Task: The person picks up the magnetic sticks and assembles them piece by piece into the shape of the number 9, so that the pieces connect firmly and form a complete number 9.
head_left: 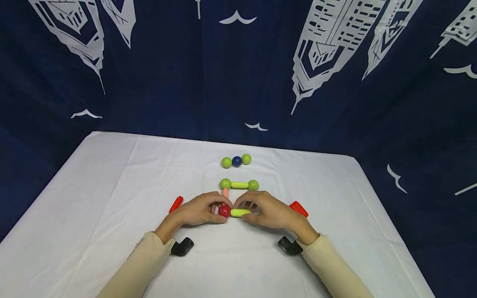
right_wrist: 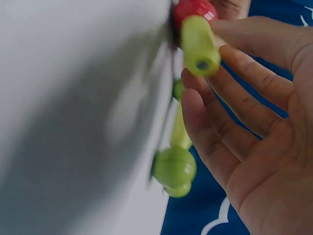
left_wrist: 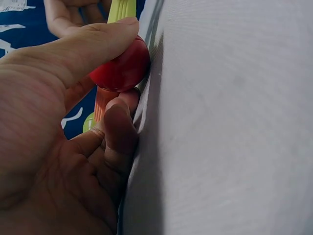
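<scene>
My left hand grips a glossy red ball, its thumb lying across the ball in the left wrist view. A yellow-green rod runs rightward from that ball. Around this rod curve the thumb and fingers of my right hand; its free end, with a dark round centre, faces the right wrist camera. From the red ball an orange rod leads back to a green ball. Another yellow-green rod links that to a second green ball. Left fingers partly hide the orange rod.
Farther back on the white cloth a blue ball sits between two loose green balls. One red rod lies by the left wrist; red rods lie beside the right. A dark blue printed curtain hangs behind.
</scene>
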`<action>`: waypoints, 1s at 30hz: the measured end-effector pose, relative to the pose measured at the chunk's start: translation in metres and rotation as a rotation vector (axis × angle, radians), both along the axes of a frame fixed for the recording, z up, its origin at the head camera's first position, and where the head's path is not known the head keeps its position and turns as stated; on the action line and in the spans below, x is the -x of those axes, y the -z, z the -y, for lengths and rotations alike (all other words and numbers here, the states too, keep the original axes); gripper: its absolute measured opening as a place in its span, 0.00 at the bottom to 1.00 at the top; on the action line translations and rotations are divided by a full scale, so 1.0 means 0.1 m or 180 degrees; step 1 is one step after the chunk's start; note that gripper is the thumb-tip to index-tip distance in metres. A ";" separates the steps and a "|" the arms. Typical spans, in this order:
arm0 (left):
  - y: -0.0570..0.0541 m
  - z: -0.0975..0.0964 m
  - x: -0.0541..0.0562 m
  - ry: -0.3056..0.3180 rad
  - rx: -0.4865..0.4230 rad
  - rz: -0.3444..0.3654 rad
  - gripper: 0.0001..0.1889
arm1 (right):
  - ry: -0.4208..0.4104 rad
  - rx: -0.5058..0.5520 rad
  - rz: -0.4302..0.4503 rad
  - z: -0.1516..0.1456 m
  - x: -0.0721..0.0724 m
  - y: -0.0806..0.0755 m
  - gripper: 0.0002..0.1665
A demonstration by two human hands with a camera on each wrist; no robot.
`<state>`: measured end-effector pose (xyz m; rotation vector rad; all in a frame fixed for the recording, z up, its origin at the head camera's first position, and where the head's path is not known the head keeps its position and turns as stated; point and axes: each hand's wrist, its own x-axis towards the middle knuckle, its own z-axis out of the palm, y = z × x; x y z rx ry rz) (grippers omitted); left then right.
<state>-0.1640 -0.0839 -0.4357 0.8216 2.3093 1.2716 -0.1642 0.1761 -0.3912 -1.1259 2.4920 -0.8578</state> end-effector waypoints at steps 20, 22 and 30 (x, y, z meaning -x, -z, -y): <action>-0.02 0.01 0.00 -0.0053 0.0041 0.0156 0.18 | 0.0360 0.0145 -0.0077 0.30 0.91 -0.25 0.18; -0.02 0.01 0.00 -0.0050 0.0029 0.0161 0.18 | 0.0387 0.0100 -0.0073 0.37 0.99 -0.24 0.18; -0.01 0.02 0.00 -0.0056 0.0010 0.0160 0.18 | 0.0463 -0.0305 -0.0110 0.55 1.18 -0.16 0.20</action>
